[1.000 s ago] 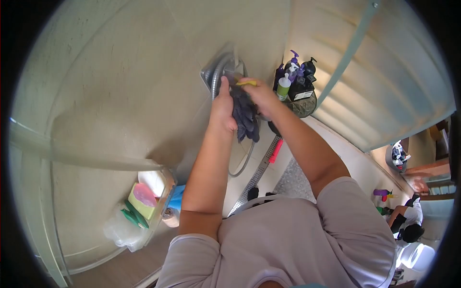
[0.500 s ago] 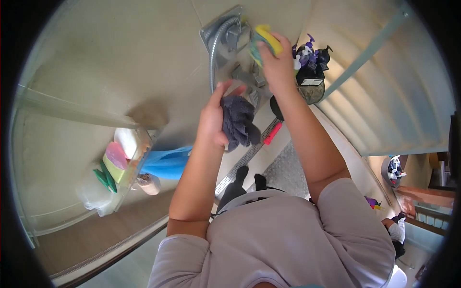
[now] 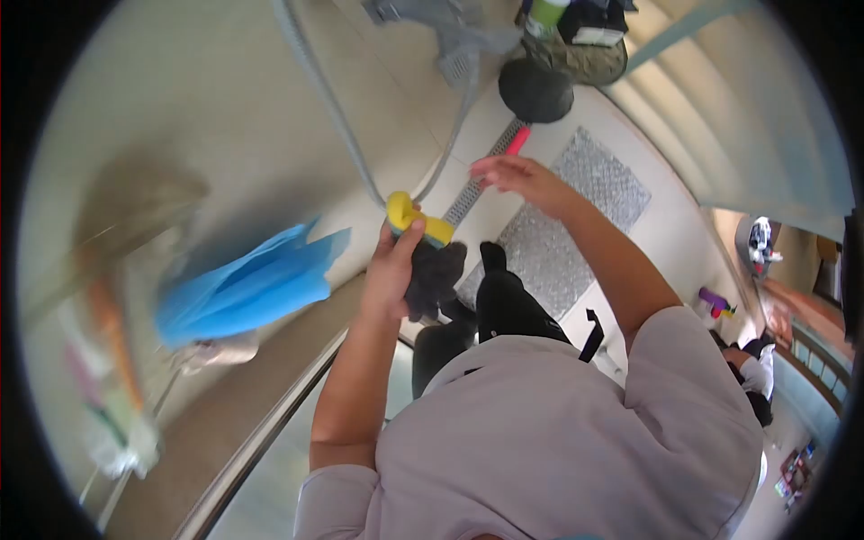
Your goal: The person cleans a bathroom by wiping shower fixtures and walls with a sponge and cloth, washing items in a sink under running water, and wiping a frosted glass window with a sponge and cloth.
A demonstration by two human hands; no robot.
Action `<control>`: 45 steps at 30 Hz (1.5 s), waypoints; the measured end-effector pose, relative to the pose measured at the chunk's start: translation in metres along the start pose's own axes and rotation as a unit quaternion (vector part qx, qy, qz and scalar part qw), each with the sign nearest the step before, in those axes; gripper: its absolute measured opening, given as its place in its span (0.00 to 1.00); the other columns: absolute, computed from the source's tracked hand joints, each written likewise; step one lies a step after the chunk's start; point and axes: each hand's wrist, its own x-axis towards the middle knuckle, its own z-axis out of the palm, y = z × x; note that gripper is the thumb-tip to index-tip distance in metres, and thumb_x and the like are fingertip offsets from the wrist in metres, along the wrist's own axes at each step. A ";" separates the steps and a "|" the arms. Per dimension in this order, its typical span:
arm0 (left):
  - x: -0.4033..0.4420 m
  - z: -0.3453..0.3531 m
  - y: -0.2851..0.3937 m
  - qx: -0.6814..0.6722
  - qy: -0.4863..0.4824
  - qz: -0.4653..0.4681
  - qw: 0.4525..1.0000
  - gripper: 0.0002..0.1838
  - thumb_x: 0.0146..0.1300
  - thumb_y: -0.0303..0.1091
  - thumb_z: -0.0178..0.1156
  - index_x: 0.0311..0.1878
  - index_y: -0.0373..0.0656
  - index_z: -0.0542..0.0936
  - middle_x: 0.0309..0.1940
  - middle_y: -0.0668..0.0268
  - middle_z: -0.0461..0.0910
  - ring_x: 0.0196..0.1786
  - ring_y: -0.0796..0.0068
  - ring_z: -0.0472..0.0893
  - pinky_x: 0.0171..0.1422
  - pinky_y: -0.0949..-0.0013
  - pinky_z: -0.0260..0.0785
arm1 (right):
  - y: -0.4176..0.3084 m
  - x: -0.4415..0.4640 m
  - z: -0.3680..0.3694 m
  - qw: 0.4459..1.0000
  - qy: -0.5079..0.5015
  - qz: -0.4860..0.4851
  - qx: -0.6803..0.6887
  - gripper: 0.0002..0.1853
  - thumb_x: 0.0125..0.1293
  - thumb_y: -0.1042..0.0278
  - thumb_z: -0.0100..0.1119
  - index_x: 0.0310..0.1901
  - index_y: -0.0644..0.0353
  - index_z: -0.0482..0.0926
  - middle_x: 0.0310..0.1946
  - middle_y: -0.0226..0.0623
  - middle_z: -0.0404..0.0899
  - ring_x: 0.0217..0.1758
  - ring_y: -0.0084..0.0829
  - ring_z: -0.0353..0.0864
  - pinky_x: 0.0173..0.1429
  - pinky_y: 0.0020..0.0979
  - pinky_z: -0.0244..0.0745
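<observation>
My left hand (image 3: 393, 274) is closed round a dark grey cloth (image 3: 434, 277) and a yellow sponge (image 3: 420, 221) with a green side; the sponge sticks up above the fingers. My right hand (image 3: 522, 180) is off to the right, fingers spread and holding nothing, over the drain strip near a red-pink object (image 3: 517, 140). A metal shower hose (image 3: 328, 99) hangs down behind the sponge.
A blue plastic bag (image 3: 247, 292) hangs at the left, near a blurred shelf. Bottles (image 3: 544, 16) stand at the top above a round dark object (image 3: 536, 90). A grey mat (image 3: 576, 216) lies on the floor. Another person (image 3: 754, 367) is at far right.
The sponge has passed from my right hand to my left, beside the cloth. My right hand has opened and moved lower in view. The view has tilted down towards the floor.
</observation>
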 end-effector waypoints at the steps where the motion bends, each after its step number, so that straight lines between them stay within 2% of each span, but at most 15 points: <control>1: 0.006 -0.014 -0.013 0.018 0.004 -0.021 1.000 0.21 0.59 0.38 0.58 0.54 0.44 0.67 0.44 0.65 0.71 0.46 0.73 0.74 0.47 0.70 0.70 | 0.045 0.003 -0.021 0.997 0.058 0.024 -0.046 0.17 0.62 0.62 0.52 0.51 0.57 0.74 0.46 0.32 0.76 0.50 0.25 0.72 0.55 0.25 0.63; 5: 0.039 -0.066 -0.059 0.089 -0.022 -0.100 0.991 0.20 0.60 0.37 0.56 0.54 0.43 0.67 0.45 0.65 0.70 0.47 0.72 0.72 0.52 0.69 0.67 | 0.210 -0.001 -0.080 0.923 0.272 0.187 -0.196 0.17 0.61 0.60 0.52 0.49 0.59 0.75 0.44 0.36 0.77 0.46 0.27 0.74 0.51 0.28 0.68; 9: 0.088 -0.099 -0.099 0.175 -0.048 -0.148 0.972 0.25 0.58 0.37 0.59 0.57 0.40 0.66 0.43 0.64 0.73 0.44 0.74 0.75 0.47 0.71 0.69 | 0.403 -0.020 -0.122 0.817 0.143 0.237 -0.506 0.13 0.59 0.59 0.52 0.41 0.57 0.77 0.41 0.41 0.78 0.44 0.37 0.77 0.49 0.35 0.70; 11: 0.115 -0.107 -0.110 0.221 -0.057 -0.177 0.957 0.26 0.58 0.37 0.59 0.58 0.39 0.65 0.44 0.64 0.73 0.45 0.74 0.74 0.49 0.71 0.69 | 0.438 -0.031 -0.108 0.848 0.190 0.316 -0.381 0.13 0.55 0.58 0.55 0.39 0.55 0.77 0.39 0.43 0.78 0.43 0.41 0.77 0.48 0.38 0.71; 17: 0.181 -0.128 -0.136 0.320 -0.104 -0.146 0.930 0.25 0.56 0.33 0.60 0.56 0.38 0.66 0.46 0.63 0.72 0.50 0.71 0.72 0.58 0.70 0.62 | 0.620 -0.071 -0.083 0.837 0.104 0.337 -0.418 0.26 0.50 0.54 0.62 0.51 0.51 0.69 0.37 0.47 0.78 0.38 0.45 0.78 0.42 0.44 0.74; 21: 0.212 -0.141 -0.155 0.331 -0.108 -0.144 0.926 0.26 0.55 0.34 0.62 0.56 0.39 0.67 0.46 0.65 0.74 0.51 0.73 0.71 0.58 0.71 0.61 | 0.644 -0.082 -0.037 0.779 0.200 0.592 -0.049 0.38 0.51 0.59 0.65 0.59 0.46 0.49 0.30 0.46 0.74 0.23 0.44 0.78 0.20 0.47 0.74; 26: 0.233 -0.142 -0.179 0.374 -0.115 -0.131 0.911 0.25 0.55 0.33 0.61 0.55 0.39 0.67 0.43 0.63 0.74 0.49 0.70 0.73 0.59 0.68 0.62 | 0.664 -0.059 -0.005 0.678 0.407 0.573 0.213 0.31 0.53 0.66 0.60 0.55 0.46 0.53 0.30 0.45 0.72 0.19 0.32 0.68 0.18 0.30 0.59; 29: 0.233 -0.138 -0.183 0.375 -0.115 -0.129 0.911 0.25 0.54 0.34 0.62 0.55 0.39 0.67 0.41 0.63 0.75 0.48 0.70 0.73 0.57 0.68 0.62 | 0.734 -0.046 -0.008 0.624 0.507 0.537 0.256 0.37 0.49 0.59 0.64 0.57 0.49 0.51 0.45 0.51 0.70 0.40 0.52 0.76 0.35 0.51 0.75; 32: 0.237 -0.141 -0.184 0.351 -0.119 -0.122 0.921 0.25 0.54 0.35 0.62 0.55 0.39 0.67 0.40 0.63 0.75 0.47 0.70 0.74 0.57 0.68 0.62 | 0.734 -0.073 0.004 0.780 0.366 0.467 -0.200 0.18 0.59 0.60 0.49 0.51 0.50 0.64 0.38 0.50 0.72 0.40 0.46 0.77 0.40 0.45 0.71; 35: 0.239 -0.140 -0.183 0.363 -0.122 -0.087 0.920 0.25 0.55 0.35 0.62 0.55 0.39 0.67 0.40 0.62 0.75 0.46 0.70 0.74 0.56 0.68 0.62 | 0.628 -0.118 0.012 0.836 0.117 0.453 -0.287 0.19 0.63 0.56 0.45 0.54 0.51 0.63 0.48 0.55 0.68 0.51 0.57 0.70 0.50 0.51 0.68; 36: 0.239 -0.142 -0.185 0.356 -0.118 -0.093 0.922 0.25 0.55 0.35 0.62 0.55 0.39 0.68 0.40 0.63 0.75 0.47 0.70 0.74 0.57 0.68 0.62 | 0.641 -0.132 0.027 0.831 0.150 0.446 -0.296 0.18 0.63 0.58 0.45 0.53 0.50 0.63 0.49 0.55 0.67 0.53 0.57 0.69 0.51 0.51 0.68; 37: 0.241 -0.143 -0.186 0.350 -0.115 -0.098 0.925 0.25 0.55 0.34 0.62 0.55 0.39 0.68 0.40 0.63 0.75 0.47 0.70 0.74 0.57 0.68 0.61 | 0.661 -0.140 0.033 0.829 0.142 0.476 -0.257 0.36 0.48 0.61 0.66 0.59 0.51 0.59 0.58 0.59 0.55 0.49 0.58 0.71 0.50 0.47 0.71; 39: 0.245 -0.145 -0.189 0.351 -0.110 -0.109 0.924 0.24 0.55 0.34 0.62 0.55 0.40 0.68 0.42 0.64 0.75 0.48 0.71 0.73 0.58 0.69 0.61 | 0.689 -0.133 0.039 0.823 0.257 0.493 -0.113 0.36 0.50 0.63 0.63 0.59 0.58 0.55 0.47 0.57 0.70 0.48 0.55 0.72 0.53 0.44 0.68; 41: 0.249 -0.146 -0.194 0.364 -0.106 -0.115 0.918 0.24 0.54 0.34 0.63 0.54 0.41 0.69 0.45 0.67 0.74 0.51 0.74 0.71 0.59 0.71 0.60 | 0.702 -0.104 0.049 0.750 0.401 0.525 -0.039 0.34 0.50 0.65 0.59 0.58 0.59 0.55 0.42 0.58 0.73 0.49 0.54 0.72 0.55 0.44 0.66; 45: 0.244 -0.141 -0.194 0.367 -0.123 -0.091 0.918 0.23 0.55 0.34 0.63 0.53 0.42 0.70 0.45 0.67 0.74 0.51 0.75 0.70 0.58 0.72 0.60 | 0.741 -0.074 0.031 0.761 0.507 0.406 0.014 0.27 0.51 0.64 0.55 0.53 0.61 0.63 0.43 0.56 0.73 0.48 0.54 0.73 0.53 0.42 0.67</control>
